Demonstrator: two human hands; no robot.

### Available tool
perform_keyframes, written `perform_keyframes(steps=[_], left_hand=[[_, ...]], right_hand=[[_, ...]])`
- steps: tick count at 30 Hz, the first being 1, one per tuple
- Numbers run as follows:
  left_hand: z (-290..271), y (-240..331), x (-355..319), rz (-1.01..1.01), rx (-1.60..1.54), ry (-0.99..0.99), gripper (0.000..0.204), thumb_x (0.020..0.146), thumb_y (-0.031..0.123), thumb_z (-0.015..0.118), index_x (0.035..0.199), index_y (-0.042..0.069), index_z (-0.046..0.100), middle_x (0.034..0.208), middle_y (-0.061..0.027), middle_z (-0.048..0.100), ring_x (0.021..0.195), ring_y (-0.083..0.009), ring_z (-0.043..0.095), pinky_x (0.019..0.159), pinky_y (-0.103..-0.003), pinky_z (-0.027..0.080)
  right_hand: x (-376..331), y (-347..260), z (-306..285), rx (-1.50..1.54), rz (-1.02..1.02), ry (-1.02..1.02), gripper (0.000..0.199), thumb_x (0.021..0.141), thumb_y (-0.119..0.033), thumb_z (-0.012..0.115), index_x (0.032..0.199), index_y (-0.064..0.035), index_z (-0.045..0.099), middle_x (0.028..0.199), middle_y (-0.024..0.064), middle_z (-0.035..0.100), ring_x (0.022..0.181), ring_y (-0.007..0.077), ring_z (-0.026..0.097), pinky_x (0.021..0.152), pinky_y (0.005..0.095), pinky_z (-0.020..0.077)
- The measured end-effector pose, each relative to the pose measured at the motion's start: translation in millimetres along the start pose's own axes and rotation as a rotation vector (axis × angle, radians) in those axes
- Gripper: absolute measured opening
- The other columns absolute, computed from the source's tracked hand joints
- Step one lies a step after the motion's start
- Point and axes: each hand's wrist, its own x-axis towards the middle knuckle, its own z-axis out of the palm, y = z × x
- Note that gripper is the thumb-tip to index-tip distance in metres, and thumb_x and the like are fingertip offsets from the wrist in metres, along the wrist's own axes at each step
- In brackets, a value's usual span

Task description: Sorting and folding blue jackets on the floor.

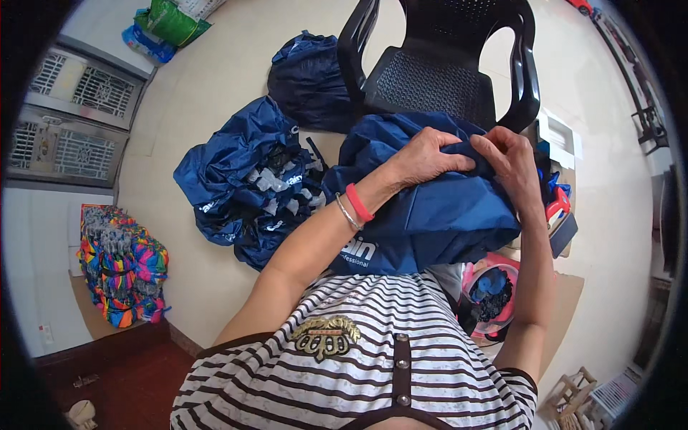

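A dark blue fabric bag (437, 208) with white lettering lies bunched over my lap. My left hand (424, 156) pinches a fold of it near its top, a red band and a thin bangle on that wrist. My right hand (510, 159) grips the same fold just to the right, the fingertips of both hands almost touching.
A heap of similar blue bags (244, 179) lies on the floor to the left, with another dark pile (308, 79) behind it. A black plastic chair (444, 64) stands ahead. A pink basket (491, 290) sits by my right knee. Colourful bundles (122, 265) are stacked at far left.
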Motion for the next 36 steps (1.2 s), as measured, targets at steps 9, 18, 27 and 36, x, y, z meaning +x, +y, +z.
perform_keyframes(steps=[9,18,27,36], left_hand=[[0,-2,-2,-0.007,0.010,0.005,0.028,0.073,0.023,0.071,0.089,-0.001,0.069,0.075,-0.0067,0.066,0.067,-0.0098,0.058,0.064,-0.023,0.048],[0,-11,-3,0.023,0.047,0.012,0.028,0.077,0.021,0.071,0.094,0.000,0.068,0.079,0.0000,0.064,0.071,-0.0040,0.055,0.064,-0.020,0.045],[-2,-4,-7,0.011,-0.015,0.028,0.027,0.077,0.021,0.070,0.095,0.000,0.067,0.080,-0.0012,0.065,0.073,-0.0048,0.056,0.066,-0.020,0.046],[3,-8,-7,0.028,-0.021,0.091,0.034,0.074,0.024,0.071,0.092,-0.004,0.066,0.077,-0.0082,0.065,0.070,-0.0120,0.059,0.066,-0.025,0.048]], right_hand=[[2,3,-1,-0.097,0.031,0.007,0.025,0.084,-0.027,0.064,0.083,-0.0026,0.064,0.069,-0.0005,0.056,0.063,0.0067,0.048,0.057,0.0197,0.0374],[0,-3,0,-0.039,-0.032,-0.024,0.025,0.084,-0.026,0.063,0.082,-0.0015,0.062,0.070,0.0001,0.057,0.065,0.0070,0.049,0.060,0.0211,0.0386],[5,-3,3,0.023,-0.124,-0.015,0.028,0.083,-0.030,0.064,0.081,-0.0022,0.063,0.070,0.0018,0.057,0.062,0.0083,0.049,0.058,0.0216,0.0401],[5,-3,2,-0.051,-0.043,-0.009,0.027,0.083,-0.028,0.065,0.082,-0.0016,0.063,0.068,0.0021,0.057,0.061,0.0080,0.048,0.057,0.0206,0.0395]])
